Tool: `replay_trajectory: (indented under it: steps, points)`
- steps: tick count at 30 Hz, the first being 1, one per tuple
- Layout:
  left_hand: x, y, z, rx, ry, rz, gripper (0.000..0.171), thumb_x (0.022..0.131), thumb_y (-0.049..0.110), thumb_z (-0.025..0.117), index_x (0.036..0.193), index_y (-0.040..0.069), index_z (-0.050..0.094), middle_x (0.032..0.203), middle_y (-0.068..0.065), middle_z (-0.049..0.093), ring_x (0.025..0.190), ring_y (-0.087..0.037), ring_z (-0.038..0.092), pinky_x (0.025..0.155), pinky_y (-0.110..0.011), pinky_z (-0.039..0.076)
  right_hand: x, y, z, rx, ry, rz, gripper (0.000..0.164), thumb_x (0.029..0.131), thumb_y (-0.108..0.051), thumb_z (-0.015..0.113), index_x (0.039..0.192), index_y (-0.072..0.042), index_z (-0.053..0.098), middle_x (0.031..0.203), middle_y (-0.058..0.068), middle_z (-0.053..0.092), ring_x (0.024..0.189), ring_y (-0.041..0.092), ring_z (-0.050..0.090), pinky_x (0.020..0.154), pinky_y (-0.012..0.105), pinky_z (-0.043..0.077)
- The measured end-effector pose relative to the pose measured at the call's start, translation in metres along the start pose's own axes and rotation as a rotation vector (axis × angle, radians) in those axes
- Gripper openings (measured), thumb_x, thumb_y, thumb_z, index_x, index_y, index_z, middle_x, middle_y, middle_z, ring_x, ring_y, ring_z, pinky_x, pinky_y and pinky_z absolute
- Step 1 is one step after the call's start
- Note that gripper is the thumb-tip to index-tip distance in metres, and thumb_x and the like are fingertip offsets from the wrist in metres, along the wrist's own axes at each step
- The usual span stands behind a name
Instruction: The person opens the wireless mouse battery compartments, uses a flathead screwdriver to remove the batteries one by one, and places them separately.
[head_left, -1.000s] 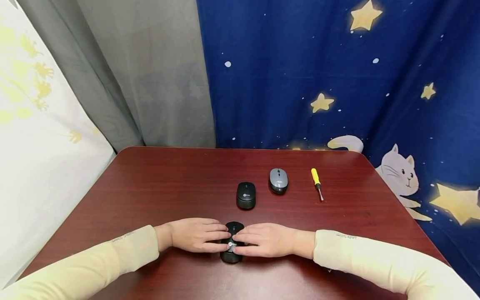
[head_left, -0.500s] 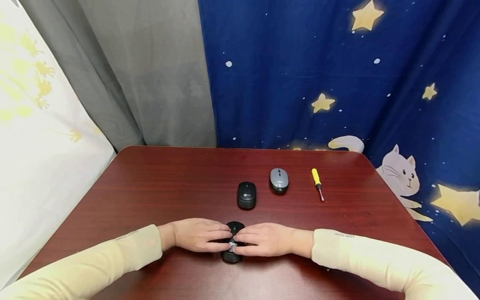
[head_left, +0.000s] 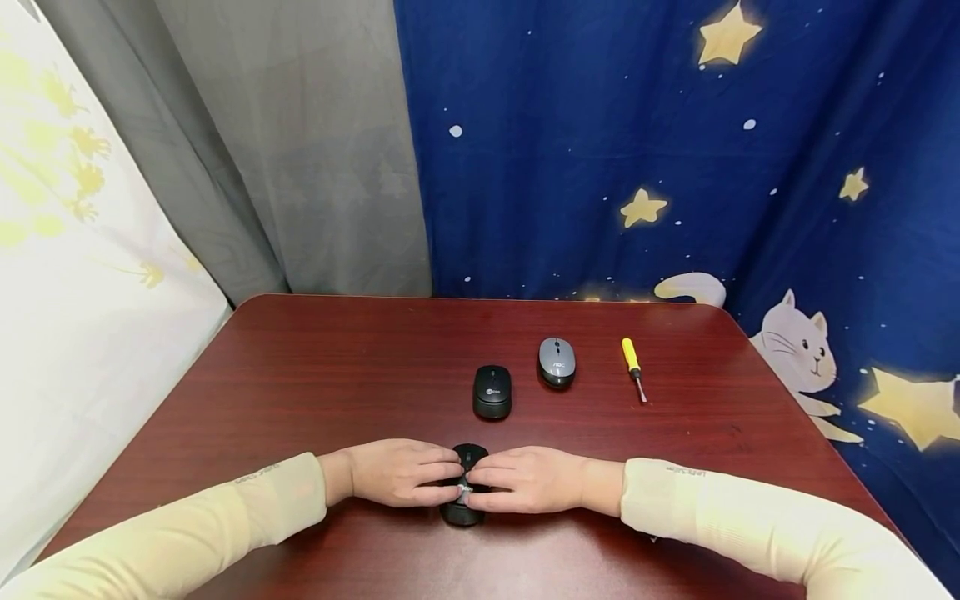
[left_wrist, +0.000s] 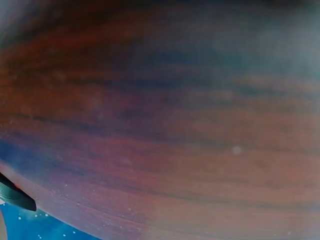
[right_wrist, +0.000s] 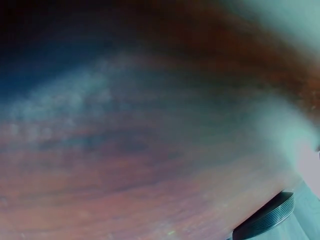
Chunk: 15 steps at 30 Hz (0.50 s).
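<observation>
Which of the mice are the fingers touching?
The frontmost black mouse, between left hand and right hand; the other black mouse and grey mouse lie farther back, untouched.

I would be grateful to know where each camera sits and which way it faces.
Head: on the head, facing forward and down at the table and nearer black mouse; left hand, right hand and both cream sleeves show.
Left wrist: on that wrist, facing a blurred reddish surface, probably the table; no body part is certain.
Right wrist: on that wrist, facing a similar surface; body parts likewise unclear.
Both wrist views show a dark ridged piece.
</observation>
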<state>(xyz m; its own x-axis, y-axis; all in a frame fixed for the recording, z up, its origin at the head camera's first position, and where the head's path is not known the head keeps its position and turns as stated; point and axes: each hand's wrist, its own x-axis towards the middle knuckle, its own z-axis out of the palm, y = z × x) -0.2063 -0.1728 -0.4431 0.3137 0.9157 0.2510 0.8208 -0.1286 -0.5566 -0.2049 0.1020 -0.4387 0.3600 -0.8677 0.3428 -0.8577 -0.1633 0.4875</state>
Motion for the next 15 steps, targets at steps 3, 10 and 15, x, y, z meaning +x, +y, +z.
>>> replay_trajectory:
  steps: [3,10,15]
  points:
    - [-0.0009,-0.0001,-0.0002,0.005,-0.025,-0.014,0.027,0.104,0.014,0.037,0.119,0.006,0.059,0.116,-0.013,0.06,0.112,-0.025,0.057,0.099,-0.033,0.045,0.0002,0.0012,-0.001,-0.01,-0.001,0.004,0.03,0.105,-0.012,0.041,0.125,-0.008,0.062,0.122,0.012,0.062,0.117,0.023,0.057,0.101,0.032,0.043]
    - [-0.0003,-0.0013,-0.0033,-0.008,-0.035,-0.055,0.032,0.105,0.011,0.033,0.124,0.001,0.057,0.121,-0.016,0.058,0.117,-0.026,0.055,0.102,-0.033,0.042,-0.0031,0.0038,-0.0042,-0.02,-0.018,0.02,0.031,0.104,-0.009,0.038,0.125,-0.006,0.061,0.123,0.015,0.06,0.116,0.025,0.057,0.104,0.033,0.041]
    - [0.0021,-0.0029,-0.0059,-0.099,0.021,-0.135,0.033,0.105,0.007,0.032,0.13,-0.003,0.051,0.125,-0.019,0.055,0.119,-0.029,0.053,0.105,-0.035,0.04,-0.0065,0.0043,-0.0091,0.143,-0.041,0.147,0.034,0.107,-0.009,0.031,0.132,-0.004,0.053,0.128,0.014,0.055,0.12,0.024,0.052,0.107,0.031,0.036]
